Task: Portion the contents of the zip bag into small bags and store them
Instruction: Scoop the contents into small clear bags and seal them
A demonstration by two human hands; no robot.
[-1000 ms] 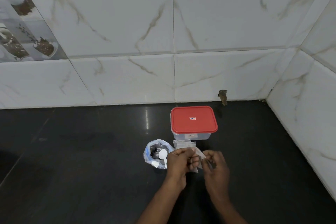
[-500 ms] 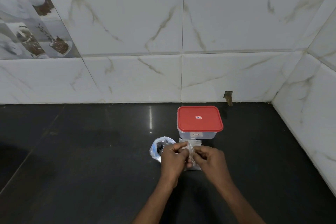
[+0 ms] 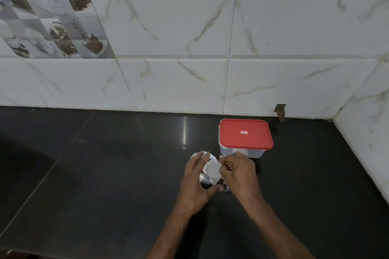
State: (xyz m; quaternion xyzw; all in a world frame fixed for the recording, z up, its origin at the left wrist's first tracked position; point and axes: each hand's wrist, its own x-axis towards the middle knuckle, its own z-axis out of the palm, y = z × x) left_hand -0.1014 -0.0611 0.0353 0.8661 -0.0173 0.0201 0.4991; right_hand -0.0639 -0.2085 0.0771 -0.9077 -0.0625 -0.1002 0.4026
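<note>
**Small bag now over the zip bag**

Both my hands have shifted left, bringing the small bag [image 3: 211,171] over the zip bag [image 3: 193,158] and hiding what is in it. My left hand [image 3: 194,185] cups the small bag, thumb beneath. My right hand [image 3: 239,172] pinches its edge. Behind them on the black counter [image 3: 105,174] stands the clear container [image 3: 252,153], its red lid [image 3: 245,134] on.

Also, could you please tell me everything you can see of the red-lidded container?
The container is a rectangular box with rounded corners: a clear, plastic-looking body under a red lid, which is on and carries a small label at its centre. It stands upright on the black countertop, close to the tiled wall. The right hand overlaps its lower front edge in view; whether it touches cannot be told. Its contents cannot be made out.
</note>
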